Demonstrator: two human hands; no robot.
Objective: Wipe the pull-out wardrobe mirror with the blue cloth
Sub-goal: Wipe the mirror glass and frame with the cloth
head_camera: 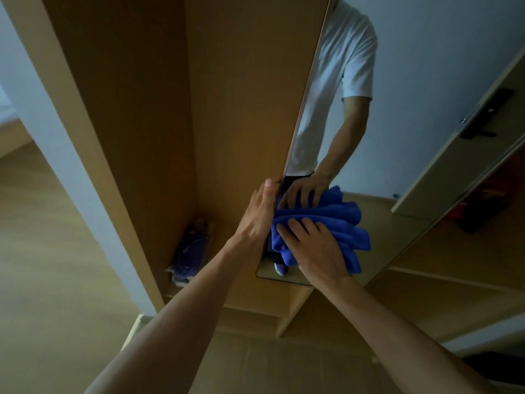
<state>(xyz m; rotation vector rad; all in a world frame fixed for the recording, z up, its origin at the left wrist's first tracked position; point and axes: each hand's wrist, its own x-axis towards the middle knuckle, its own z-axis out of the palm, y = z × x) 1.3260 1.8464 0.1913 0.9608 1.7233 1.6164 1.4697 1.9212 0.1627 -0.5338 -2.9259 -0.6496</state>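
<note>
- The mirror (397, 166) stands pulled out from the wooden wardrobe (142, 95). It is a tall, narrow pane running from 12 o'clock down to just past the middle of the view.
- The blue cloth (341, 223) is bunched up against the lower part of the glass, at 4 o'clock from the middle.
- The right hand (315, 248) presses flat on the cloth. Its fingers (295, 226) are straight and slightly apart, pointing toward 11 o'clock.
- The left hand (260, 214) grips the mirror's left edge, just at 9 o'clock of the cloth. Its thumb lies on the near side, and the fingers are clamped round the edge, mostly hidden behind it.
- The glass reflects a person in a white T-shirt, with an arm reaching down to the cloth.
- A purple pair of shoes (189, 251) sits on the wardrobe's bottom shelf, at 8 o'clock of the left hand.
- The wood floor (42, 265) fills the 8 o'clock side.
</note>
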